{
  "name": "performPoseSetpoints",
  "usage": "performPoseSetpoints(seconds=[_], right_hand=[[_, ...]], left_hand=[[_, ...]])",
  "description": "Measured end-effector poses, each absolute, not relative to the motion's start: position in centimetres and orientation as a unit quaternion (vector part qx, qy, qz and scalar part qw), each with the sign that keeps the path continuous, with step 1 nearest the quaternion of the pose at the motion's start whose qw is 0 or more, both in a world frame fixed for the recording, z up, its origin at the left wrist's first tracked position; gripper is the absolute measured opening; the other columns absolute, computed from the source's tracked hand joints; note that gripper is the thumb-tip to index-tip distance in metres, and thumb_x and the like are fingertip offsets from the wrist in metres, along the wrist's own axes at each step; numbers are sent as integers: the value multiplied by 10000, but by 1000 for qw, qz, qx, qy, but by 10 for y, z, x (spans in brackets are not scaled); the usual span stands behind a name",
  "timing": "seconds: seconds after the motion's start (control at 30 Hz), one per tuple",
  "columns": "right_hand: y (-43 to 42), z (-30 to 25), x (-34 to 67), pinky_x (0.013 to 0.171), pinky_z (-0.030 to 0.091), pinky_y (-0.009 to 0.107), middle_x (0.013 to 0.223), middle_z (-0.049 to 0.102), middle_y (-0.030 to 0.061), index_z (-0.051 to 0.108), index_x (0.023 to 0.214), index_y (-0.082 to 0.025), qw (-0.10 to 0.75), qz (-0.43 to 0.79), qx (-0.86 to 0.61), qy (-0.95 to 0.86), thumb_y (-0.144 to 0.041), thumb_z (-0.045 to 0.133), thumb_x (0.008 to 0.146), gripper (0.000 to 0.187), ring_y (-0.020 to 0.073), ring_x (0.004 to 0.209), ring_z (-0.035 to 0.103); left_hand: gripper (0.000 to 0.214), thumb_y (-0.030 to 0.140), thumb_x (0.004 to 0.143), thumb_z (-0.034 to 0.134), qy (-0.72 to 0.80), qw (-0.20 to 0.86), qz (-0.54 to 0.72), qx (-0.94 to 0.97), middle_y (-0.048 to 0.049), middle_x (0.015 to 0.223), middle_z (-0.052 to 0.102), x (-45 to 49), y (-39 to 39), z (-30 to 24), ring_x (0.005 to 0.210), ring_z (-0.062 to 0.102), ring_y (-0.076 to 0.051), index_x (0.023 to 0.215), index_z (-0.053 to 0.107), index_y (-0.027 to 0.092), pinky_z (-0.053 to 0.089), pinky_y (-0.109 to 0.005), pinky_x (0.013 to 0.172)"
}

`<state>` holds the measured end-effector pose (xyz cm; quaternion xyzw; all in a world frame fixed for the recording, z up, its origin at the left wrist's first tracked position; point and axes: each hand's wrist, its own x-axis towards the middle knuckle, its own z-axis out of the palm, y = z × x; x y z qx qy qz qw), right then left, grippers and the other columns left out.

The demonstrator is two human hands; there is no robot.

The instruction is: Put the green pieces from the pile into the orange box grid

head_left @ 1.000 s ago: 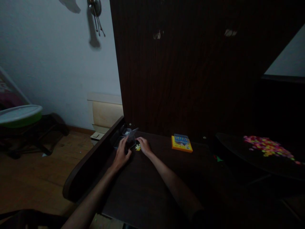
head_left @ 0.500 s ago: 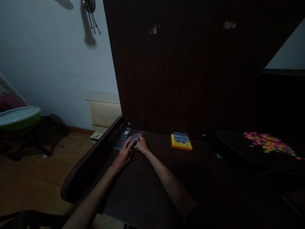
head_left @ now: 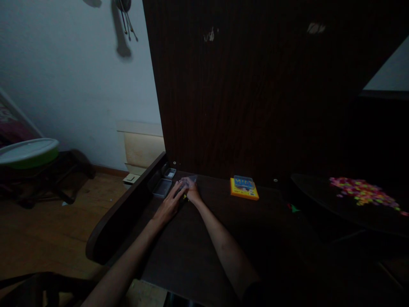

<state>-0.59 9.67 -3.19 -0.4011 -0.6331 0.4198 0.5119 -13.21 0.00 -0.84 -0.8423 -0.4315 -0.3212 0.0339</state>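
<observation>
Both my hands meet at the far left of a dark wooden desk. My left hand lies with fingers stretched toward a small clear plastic piece. My right hand is closed on that clear piece, pressing it down over small yellow bits that are mostly hidden under it. Just left of the hands lies a shallow clear plastic tray, with a smaller clear box behind it.
A yellow box with a blue label lies further right on the desk. A pile of pink and yellow pieces sits on a dark round surface at right. A tall dark wooden panel rises behind. A green-rimmed basin stands at left.
The clear plastic piece, held up by my left hand before, now lies low under my right hand. The yellow bits are covered. My left fingers have stretched out flat.
</observation>
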Motion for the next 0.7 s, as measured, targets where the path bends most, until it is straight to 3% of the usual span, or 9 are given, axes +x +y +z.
performPoseSetpoints(seconds=[0.3,0.7], right_hand=[[91,-26,0,905,515,345,918,729,11,643,905,-247,503,414,-428,-626,-200,499,853,160,182,925,680],[88,-25,-1,836,546,321,908,719,15,568,880,-211,501,456,-400,-617,-108,556,722,189,158,875,685]], left_hand=[[649,101,931,399,-478,-17,-375,-794,-120,1556,267,-131,-4,-1,1438,280,-245,1514,164,264,366,-448,1135],[607,132,936,394,-464,-12,-368,-806,-116,1549,286,-132,-3,0,1434,293,-236,1501,208,255,360,-440,1140]])
